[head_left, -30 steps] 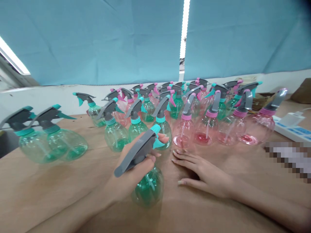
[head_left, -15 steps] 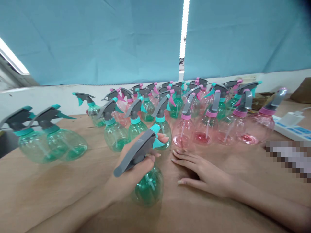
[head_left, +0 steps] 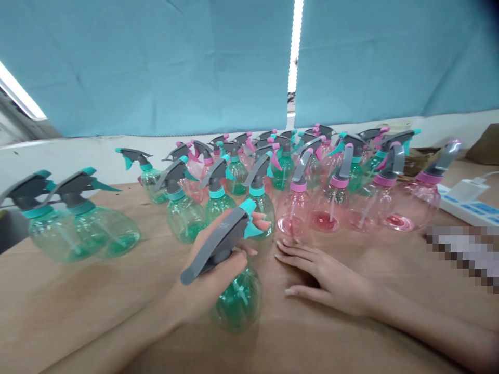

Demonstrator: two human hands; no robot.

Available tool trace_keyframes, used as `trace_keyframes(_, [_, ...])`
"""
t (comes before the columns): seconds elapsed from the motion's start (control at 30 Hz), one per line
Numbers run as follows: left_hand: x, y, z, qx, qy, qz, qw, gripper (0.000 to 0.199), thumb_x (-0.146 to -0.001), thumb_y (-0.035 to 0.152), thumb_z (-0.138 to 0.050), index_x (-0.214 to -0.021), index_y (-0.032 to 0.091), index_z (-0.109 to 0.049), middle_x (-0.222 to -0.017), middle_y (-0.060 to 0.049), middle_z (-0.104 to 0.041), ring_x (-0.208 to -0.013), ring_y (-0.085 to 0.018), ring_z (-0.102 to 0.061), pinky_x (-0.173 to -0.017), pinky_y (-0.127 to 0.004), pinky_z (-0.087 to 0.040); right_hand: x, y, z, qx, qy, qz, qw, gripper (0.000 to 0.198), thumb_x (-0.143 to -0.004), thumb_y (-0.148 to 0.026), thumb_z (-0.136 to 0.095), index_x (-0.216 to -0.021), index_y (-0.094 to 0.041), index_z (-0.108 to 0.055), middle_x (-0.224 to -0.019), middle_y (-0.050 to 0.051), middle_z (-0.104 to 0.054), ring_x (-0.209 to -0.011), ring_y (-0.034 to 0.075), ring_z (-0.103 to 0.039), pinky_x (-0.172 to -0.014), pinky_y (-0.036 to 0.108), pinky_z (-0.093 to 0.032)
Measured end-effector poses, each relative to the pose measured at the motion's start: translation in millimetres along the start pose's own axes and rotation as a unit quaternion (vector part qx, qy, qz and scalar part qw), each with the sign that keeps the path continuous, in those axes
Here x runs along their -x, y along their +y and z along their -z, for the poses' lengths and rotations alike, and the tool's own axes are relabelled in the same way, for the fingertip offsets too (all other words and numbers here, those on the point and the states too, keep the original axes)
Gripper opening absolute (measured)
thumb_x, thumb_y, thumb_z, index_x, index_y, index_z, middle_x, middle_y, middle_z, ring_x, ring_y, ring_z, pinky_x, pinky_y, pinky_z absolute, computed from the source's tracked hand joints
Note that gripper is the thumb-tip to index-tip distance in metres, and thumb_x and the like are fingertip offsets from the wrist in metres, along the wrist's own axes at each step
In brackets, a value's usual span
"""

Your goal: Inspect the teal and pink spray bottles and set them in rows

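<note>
My left hand (head_left: 210, 275) is wrapped around the neck of a green spray bottle (head_left: 239, 301) with a grey head and turquoise nozzle and trigger. The bottle is at the near middle of the table, its neck hidden by my fingers. My right hand (head_left: 323, 278) lies on the tabletop with its fingers stretched out and holds nothing. Just beyond its fingertips stands a pink spray bottle (head_left: 288, 221). Behind my left hand are more green spray bottles, one of them (head_left: 186, 223) at the front of the group.
Two green bottles (head_left: 120, 241) stand together at the left. Several pink and green bottles fill the back of the brown table (head_left: 78, 322). A white power strip (head_left: 463, 208) with a plug lies at the right, near a blurred-out patch (head_left: 468, 254). Blue cloth (head_left: 175, 67) hangs behind.
The spray head in my left hand has shifted very slightly to the left. My right hand and the other bottles look the same.
</note>
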State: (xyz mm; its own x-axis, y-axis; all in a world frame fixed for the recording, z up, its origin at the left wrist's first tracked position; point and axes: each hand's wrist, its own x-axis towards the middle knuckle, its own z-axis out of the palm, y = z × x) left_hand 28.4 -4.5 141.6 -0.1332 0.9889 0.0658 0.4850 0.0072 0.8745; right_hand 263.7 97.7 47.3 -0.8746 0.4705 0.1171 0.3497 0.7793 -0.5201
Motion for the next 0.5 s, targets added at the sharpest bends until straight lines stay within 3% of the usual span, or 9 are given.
trace_keyframes(0.13, [-3, 11, -2, 0.032, -0.021, -0.051, 0.998, 0.029, -0.076, 0.021, -0.051, -0.098, 0.029, -0.068, -0.086, 0.0, -0.073, -0.083, -0.019, -0.067, -0.079, -0.031, -0.053, 0, 0, 0, -0.003, 0.003, 0.002, 1.0, 0.069, -0.091, -0.059, -0.052, -0.149, -0.027, -0.035, -0.156, 0.004, -0.032, -0.143, 0.028, -0.03, -0.117, 0.049, -0.025])
trace_keyframes(0.23, [-3, 23, -3, 0.028, -0.007, -0.066, 0.997, 0.038, -0.068, 0.021, -0.05, -0.102, 0.027, -0.065, -0.098, -0.001, -0.071, -0.075, -0.018, -0.063, -0.073, -0.03, -0.051, 0, 0, -1, -0.01, 0.009, 0.006, 1.0, 0.067, -0.091, -0.058, -0.053, -0.149, -0.028, -0.035, -0.156, 0.004, -0.033, -0.143, 0.028, -0.03, -0.117, 0.049, -0.026])
trace_keyframes(0.5, [-1, 10, -1, -0.02, 0.005, -0.021, 1.0, 0.022, -0.072, 0.022, -0.051, -0.084, 0.027, -0.068, -0.068, 0.003, -0.061, -0.056, -0.015, -0.052, -0.057, -0.027, -0.047, 0, 1, -1, -0.005, 0.006, 0.003, 1.0, 0.068, -0.091, -0.059, -0.052, -0.149, -0.028, -0.034, -0.156, 0.004, -0.032, -0.143, 0.028, -0.029, -0.117, 0.049, -0.025])
